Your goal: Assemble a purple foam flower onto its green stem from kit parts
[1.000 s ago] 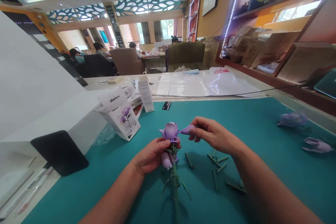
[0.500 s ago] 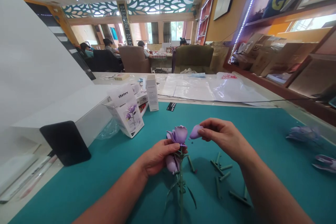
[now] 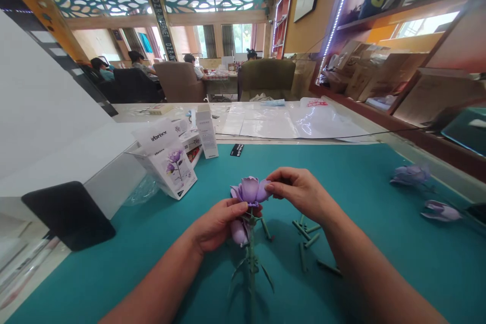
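My left hand [image 3: 218,220] is closed around the base of a purple toy flower [image 3: 249,190], just under its bloom. The flower stands upright on a green stem [image 3: 252,268] with narrow leaves, and a lower purple bud [image 3: 239,233] hangs beside my fingers. Between thumb and fingertips, my right hand [image 3: 299,190] pinches a light purple petal [image 3: 263,190] against the right side of the bloom. Whether the petal is joined there I cannot tell. Several loose green stem pieces [image 3: 302,231] lie on the mat below my right hand.
A white box with a flower picture [image 3: 170,167] and a narrow white box [image 3: 206,131] stand at the mat's back left. A black tablet-like panel [image 3: 68,215] leans at left. More purple flowers [image 3: 410,174] lie at right. People sit at a far table.
My right hand has brought the petal leftward, from apart to against the bloom. My left hand still holds the flower. The whole view has shifted as the head turned slightly right.
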Available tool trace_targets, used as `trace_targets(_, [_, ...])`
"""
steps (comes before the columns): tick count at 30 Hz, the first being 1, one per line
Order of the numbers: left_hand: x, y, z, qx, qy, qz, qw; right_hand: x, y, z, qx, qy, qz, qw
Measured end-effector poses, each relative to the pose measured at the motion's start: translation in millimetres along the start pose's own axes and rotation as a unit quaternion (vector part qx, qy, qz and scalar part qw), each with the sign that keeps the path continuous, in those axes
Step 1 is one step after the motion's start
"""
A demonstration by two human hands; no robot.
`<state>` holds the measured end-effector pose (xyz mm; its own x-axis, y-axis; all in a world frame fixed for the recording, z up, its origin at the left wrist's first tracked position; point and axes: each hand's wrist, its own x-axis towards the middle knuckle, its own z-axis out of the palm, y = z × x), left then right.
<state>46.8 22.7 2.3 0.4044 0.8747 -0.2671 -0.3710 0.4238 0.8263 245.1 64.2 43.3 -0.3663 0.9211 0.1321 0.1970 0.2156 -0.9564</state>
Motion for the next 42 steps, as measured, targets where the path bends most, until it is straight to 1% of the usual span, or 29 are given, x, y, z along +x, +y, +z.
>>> trace_targets(7, [0.0, 0.4, 1.1, 0.007, -0.013, -0.011, 1.0, 0.1, 0.4, 1.6, 0.013, -0.003, -0.014, 1.0])
trace_targets(12, [-0.1, -0.9, 3.4, 0.012, -0.008, -0.018, 1.0, 0.3, -1.0, 1.9, 0.014, -0.009, -0.015, 1.0])
trace_targets(15, [-0.3, -1.3, 5.7, 0.017, -0.005, -0.02, 1.0, 0.2, -3.2, 1.0, 0.006, -0.018, -0.028, 0.999])
trace_targets(18, [-0.8, -1.1, 6.9, 0.02, -0.012, -0.018, 1.0, 0.1, -4.9, -0.1, -0.004, -0.013, -0.04, 0.999])
trace_targets(26, [-0.4, -1.6, 6.0, 0.022, -0.017, -0.026, 0.999, -0.2, -6.6, 0.5, -0.009, -0.013, -0.037, 0.999])
trace_targets(35, [-0.4, -1.0, 8.8, 0.028, -0.017, -0.018, 0.999, -0.8, -6.8, -0.5, -0.032, -0.019, -0.044, 0.998])
trace_targets(42, [-0.8, -1.6, 8.1, 0.035, -0.025, -0.023, 0.999, -0.2, -5.6, -4.2, -0.047, -0.054, -0.039, 0.997])
